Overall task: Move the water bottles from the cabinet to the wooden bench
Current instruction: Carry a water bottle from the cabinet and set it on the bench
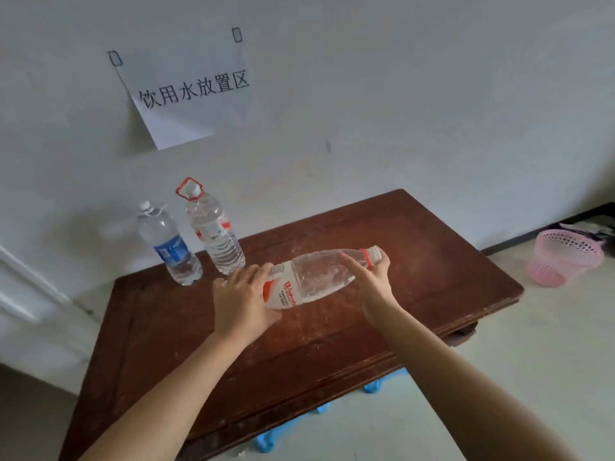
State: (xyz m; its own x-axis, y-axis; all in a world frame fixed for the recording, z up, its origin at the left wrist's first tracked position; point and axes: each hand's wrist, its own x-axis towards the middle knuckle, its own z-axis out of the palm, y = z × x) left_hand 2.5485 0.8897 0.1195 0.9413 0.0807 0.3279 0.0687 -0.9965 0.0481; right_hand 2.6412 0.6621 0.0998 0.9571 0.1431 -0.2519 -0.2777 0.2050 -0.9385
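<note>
Bottle (319, 277) sideways over bench (432, 261) | left fingers (256, 271) curled round base | right fingers (351, 266) apparently pinching neck

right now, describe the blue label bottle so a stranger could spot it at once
Find the dark wooden bench against the white wall and look at its far left corner, where two water bottles stand upright. The blue-label water bottle is the shorter, left one with a white cap; its neighbour has a red carry ring.
</note>
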